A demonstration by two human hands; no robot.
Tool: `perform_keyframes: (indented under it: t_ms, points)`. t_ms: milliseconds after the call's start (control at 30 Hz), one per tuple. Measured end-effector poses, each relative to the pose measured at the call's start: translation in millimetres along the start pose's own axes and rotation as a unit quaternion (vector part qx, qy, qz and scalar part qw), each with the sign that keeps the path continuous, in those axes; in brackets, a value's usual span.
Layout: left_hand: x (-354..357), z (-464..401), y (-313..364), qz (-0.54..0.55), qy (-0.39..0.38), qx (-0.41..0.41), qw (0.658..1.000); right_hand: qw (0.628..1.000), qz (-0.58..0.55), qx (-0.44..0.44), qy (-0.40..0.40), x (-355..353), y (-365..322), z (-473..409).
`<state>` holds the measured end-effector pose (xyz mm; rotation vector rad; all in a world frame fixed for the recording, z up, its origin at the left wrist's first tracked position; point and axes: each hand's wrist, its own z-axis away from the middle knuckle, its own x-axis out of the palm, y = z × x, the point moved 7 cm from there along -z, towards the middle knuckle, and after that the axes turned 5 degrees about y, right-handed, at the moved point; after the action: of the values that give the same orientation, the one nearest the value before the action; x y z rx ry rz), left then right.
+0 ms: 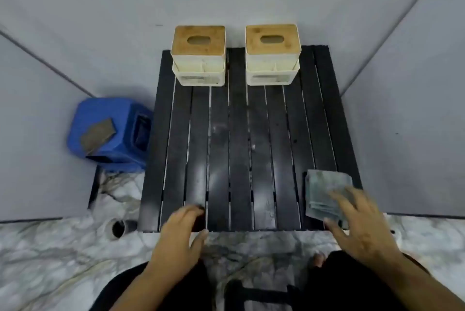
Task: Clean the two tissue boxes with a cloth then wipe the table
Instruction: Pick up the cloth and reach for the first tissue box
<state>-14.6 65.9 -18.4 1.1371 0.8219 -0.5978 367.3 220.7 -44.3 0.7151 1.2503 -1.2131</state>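
The task looks barely begun: the right hand [362, 220] lies spread, fingers splayed, on the folded grey cloth [327, 195] at about 5 o'clock on the black slatted table [239, 147], not yet gripping it. The left hand [181, 227] rests at 7 o'clock, fingers loosely curled over the near edge, holding nothing. The two tissue boxes [198, 56] [273, 55] stand at 11 and 1 o'clock. Next, probably: gather the cloth and reach far. No readable writing shows.

We find the middle of the black slatted table [241, 149] bare and open to reach across. Two tissue boxes [198, 55] [273, 54] block its far edge, with a gap between them; a folded cloth [324, 190] fills the near right corner
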Motion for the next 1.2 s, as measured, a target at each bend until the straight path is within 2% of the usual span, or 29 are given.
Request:
perform_keyframes:
  t_ms: [33, 167, 267, 433, 567, 800, 1067, 1200]
  points:
    - [2.6, -20.5, -4.9, -0.024, 0.035, 0.020, 0.999, 1.000, 0.010, -0.003, -0.006, 9.4, -3.3, -11.7]
    - [24.6, -74.1, -30.1, -0.128, 0.081, 0.024, 0.988, 0.999, 0.009, -0.029, 0.044, 36.8, -9.6, -44.5]
    - [37.9, -74.1, -39.5, -0.153, 0.131, 0.062, 0.978, 0.994, -0.010, -0.069, 0.081, 50.4, -5.7, -52.3]
    - [40.9, -76.0, -40.4, -0.153, 0.192, 0.085, 0.966, 0.990, -0.057, -0.074, 0.106, 52.8, -8.0, -71.2]
    - [40.6, -74.0, -40.9, -0.159, 0.205, 0.091, 0.961, 0.984, -0.077, -0.079, 0.140, 48.8, -17.8, -86.5]
    - [39.0, -72.4, -39.5, -0.175, 0.199, 0.078, 0.961, 0.983, -0.037, -0.074, 0.164, 47.0, -25.8, -84.3]
    - [34.4, -66.3, -33.8, -0.181, 0.174, 0.057, 0.966, 0.987, -0.006, -0.063, 0.151, 41.7, -30.2, -75.7]
    - [33.1, -61.8, -29.8, -0.185, 0.164, 0.054, 0.967, 0.993, 0.006, -0.023, 0.112, 38.8, -37.1, -76.3]
